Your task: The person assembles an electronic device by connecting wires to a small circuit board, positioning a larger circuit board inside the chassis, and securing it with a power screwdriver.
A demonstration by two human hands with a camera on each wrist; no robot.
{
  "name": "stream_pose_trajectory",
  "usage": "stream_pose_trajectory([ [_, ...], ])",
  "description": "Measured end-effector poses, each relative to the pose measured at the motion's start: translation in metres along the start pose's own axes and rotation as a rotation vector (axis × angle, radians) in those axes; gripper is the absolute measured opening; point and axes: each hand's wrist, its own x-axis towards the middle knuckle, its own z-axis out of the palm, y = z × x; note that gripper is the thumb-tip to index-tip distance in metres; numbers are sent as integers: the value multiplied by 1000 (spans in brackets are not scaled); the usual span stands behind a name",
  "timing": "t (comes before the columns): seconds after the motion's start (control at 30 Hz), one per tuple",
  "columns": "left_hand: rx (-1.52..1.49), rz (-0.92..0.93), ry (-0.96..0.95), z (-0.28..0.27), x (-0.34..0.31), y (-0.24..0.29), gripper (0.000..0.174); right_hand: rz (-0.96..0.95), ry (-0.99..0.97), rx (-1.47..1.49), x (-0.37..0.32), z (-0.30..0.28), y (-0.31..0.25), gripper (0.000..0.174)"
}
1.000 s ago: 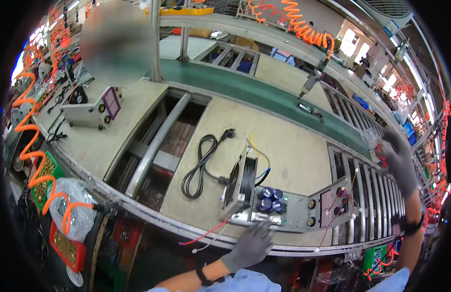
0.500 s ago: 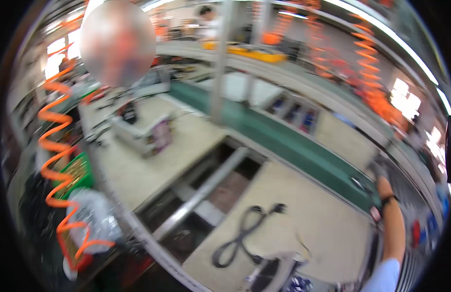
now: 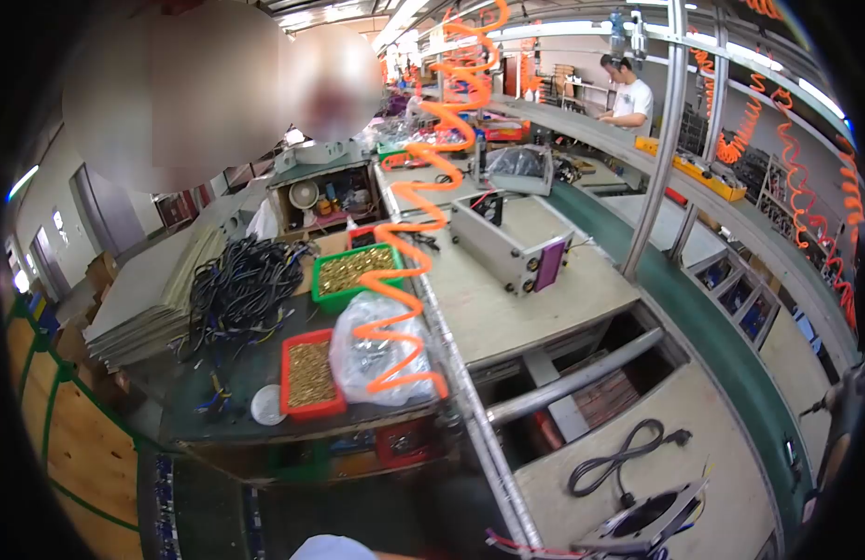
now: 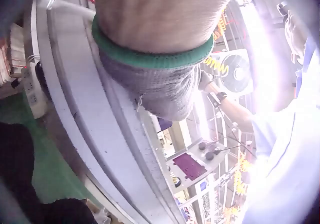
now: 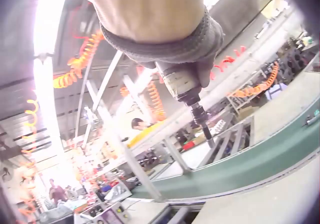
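My gloved right hand [image 5: 212,36] grips an air screwdriver [image 5: 182,84], its bit [image 5: 206,132] pointing down over the green belt [image 5: 235,166]. At the head view's right edge, the same hand [image 3: 848,397] shows only partly. My left hand [image 4: 155,86], in a grey glove with a green cuff, is beside a metal rail [image 4: 107,139]; its fingers are hidden, and I cannot tell what it touches. On the worktop, a fan unit [image 3: 642,518] with red wires lies at the bottom of the head view, beside a looped black power cord [image 3: 600,467]. Farther off stands a metal case [image 3: 498,243] with a purple panel.
On the left bench are a green bin [image 3: 353,271] and a red bin [image 3: 309,373] of brass screws, a plastic bag [image 3: 381,345] and bundled cords [image 3: 241,285]. An orange coil hose [image 3: 418,201] hangs above. A gap with a roller [image 3: 582,378] splits the worktops. A person [image 3: 628,98] stands behind.
The head view has swung left. The screwdriver, earlier hanging free, is now gripped by my right hand. My left hand, earlier on the fan unit, has left the head view.
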Motion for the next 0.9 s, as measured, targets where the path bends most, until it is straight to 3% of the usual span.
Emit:
stream_pose_trajectory([
  [0.07,-37,105,93,-4,-9,7,31,-15,-60,107,-63,-2,-35,30],
  [0.1,101,161,137,-10,-18,15,28,-21,-92,155,-95,-6,-52,31],
  [0.17,199,198,192,-26,-56,18,45,-28,-167,272,-163,-10,-89,31],
  [0.27,98,-193,633,-120,-100,47,17,-45,-283,468,-252,-21,-129,32],
  [0.33,804,-298,654,-215,-137,67,11,-66,-359,596,-303,-26,-143,33],
  [0.4,954,-557,783,-279,-192,77,18,-85,-399,609,-346,-24,-144,34],
  [0.5,1254,-898,927,-345,-280,76,48,-137,-363,455,-404,0,-113,32],
  [0.63,1372,-1130,627,-395,-354,57,83,-192,-284,297,-460,70,-42,42],
  [0.73,1348,-1423,425,-406,-375,37,102,-204,-208,529,-443,90,23,37],
  [0.83,1022,-1488,482,-416,-376,31,113,-102,-30,558,-438,100,56,36],
  [0.9,1045,-1431,570,-413,-373,35,110,-91,27,556,-438,101,64,31],
])
